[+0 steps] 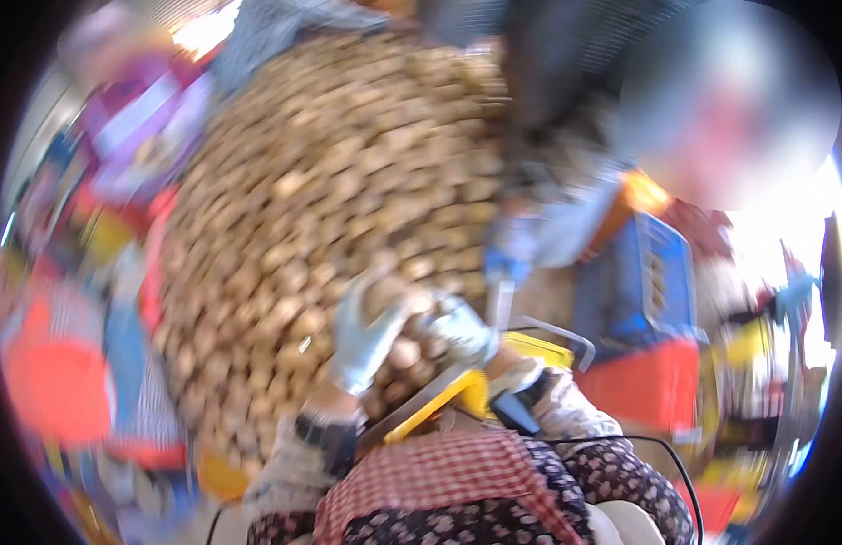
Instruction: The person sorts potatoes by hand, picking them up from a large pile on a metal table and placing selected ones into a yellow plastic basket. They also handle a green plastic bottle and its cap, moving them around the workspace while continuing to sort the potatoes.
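Observation:
A big heap of round brown pieces (348, 154), blurred by motion, fills the middle of the view. Over its near edge my left hand (366, 331), in a pale glove, has its thumb and fingers curved round one or more brown pieces. Close beside it, my right hand (462, 334), gloved too, bends its fingers around something dark and brownish that I cannot make out. The two hands nearly touch. Just below them lies a yellow tool or frame with a metal edge (439, 400), near my lap.
Blue crate (643, 272) and red crate (643, 386) stand at the right. Co-workers sit around the heap: one in purple at upper left, one in dark clothes at upper right, another at left beside a red round object (58, 391). A black cable runs at lower right.

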A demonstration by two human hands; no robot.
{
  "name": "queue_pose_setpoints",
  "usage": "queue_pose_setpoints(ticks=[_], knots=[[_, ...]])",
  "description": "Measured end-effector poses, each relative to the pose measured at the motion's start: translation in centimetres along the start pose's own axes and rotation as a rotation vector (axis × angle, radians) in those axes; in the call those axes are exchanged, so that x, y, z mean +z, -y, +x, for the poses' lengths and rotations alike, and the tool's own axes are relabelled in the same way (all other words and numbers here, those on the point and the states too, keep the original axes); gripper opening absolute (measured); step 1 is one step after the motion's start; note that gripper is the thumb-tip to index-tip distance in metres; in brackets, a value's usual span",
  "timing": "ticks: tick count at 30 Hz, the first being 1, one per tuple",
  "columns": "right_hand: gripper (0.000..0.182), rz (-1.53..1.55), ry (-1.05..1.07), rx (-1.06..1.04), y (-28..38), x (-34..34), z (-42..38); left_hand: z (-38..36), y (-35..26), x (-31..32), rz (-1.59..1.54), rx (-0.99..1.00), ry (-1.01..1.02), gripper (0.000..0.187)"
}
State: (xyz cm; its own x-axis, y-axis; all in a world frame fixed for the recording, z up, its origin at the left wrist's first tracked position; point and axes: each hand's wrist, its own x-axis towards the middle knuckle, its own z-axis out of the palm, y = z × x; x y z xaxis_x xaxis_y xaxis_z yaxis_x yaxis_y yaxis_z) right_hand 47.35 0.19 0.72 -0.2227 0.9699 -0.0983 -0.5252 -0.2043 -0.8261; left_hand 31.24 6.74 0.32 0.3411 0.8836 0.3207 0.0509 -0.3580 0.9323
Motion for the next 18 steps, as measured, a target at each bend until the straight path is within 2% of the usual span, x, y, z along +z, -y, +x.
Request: queue_pose_setpoints(ticks=[1, 2, 3, 4, 5, 6, 7, 8, 10, 11, 12, 14, 15, 16, 18], knots=[[0.038, -0.030, -0.036, -0.044, -1.0, -1.5, -0.7, 0.2, 0.1, 1.0, -0.148, -0.043, 0.056, 0.049], [0.042, -0.118, -0.181, 0.053, -1.5, -1.9, -1.7, 0.2, -1.7, 1.6, -0.209, -0.156, 0.114, 0.051], [0.049, -0.110, -0.134, -0.096, -0.6, -0.8, -2.9, 0.4, -3.9, 2.4, -0.304, -0.213, 0.193, 0.051], [0.054, -0.127, -0.206, -0.301, -1.8, -0.8, -3.0, 0.8, -3.7, 3.5, -0.124, -0.031, 0.209, 0.044], [0.057, -0.113, -0.255, -0.292, -2.3, -0.9, -3.8, 0.9, -2.5, 4.0, -0.144, 0.117, 0.312, 0.048], [0.067, -0.067, -0.213, -0.260, -2.3, -1.1, -5.0, 0.7, -1.7, 4.8, -0.159, 0.172, 0.319, 0.050], [0.068, -0.068, -0.294, -0.405, -1.4, 0.4, -6.5, 0.5, -0.7, 6.0, -0.271, 0.175, 0.369, 0.051], [0.067, -0.100, -0.380, -0.357, -1.6, 0.3, -7.5, 0.2, 0.0, 7.1, -0.371, 0.162, 0.410, 0.053], [0.060, -0.014, -0.485, -0.499, -2.9, 0.9, -8.2, -0.4, -0.6, 8.4, -0.403, 0.129, 0.495, 0.058], [0.060, 0.002, -0.535, -0.487, -3.2, 1.2, -9.1, -1.0, -0.6, 9.1, -0.372, 0.212, 0.510, 0.061], [0.060, 0.023, -0.582, -0.476, -3.4, 1.5, -10.0, -1.4, -0.5, 10.0, -0.536, 0.006, 0.582, 0.057], [0.061, 0.013, -0.658, -0.527, -4.1, 2.1, -11.3, -0.9, 2.3, 11.4, -0.555, -0.001, 0.642, 0.050], [0.061, 0.022, -0.675, -0.523, -5.0, 1.6, -11.1, -2.1, -1.7, 11.3, -0.608, -0.323, 0.590, 0.051], [0.061, 0.027, -0.690, -0.513, -5.8, 1.0, -11.1, -2.3, -2.8, 11.0, -0.666, -0.447, 0.620, 0.048], [0.059, 0.032, -0.683, -0.496, -6.6, 1.3, -11.7, -1.5, -1.1, 10.6, -0.722, -0.507, 0.742, 0.045]])
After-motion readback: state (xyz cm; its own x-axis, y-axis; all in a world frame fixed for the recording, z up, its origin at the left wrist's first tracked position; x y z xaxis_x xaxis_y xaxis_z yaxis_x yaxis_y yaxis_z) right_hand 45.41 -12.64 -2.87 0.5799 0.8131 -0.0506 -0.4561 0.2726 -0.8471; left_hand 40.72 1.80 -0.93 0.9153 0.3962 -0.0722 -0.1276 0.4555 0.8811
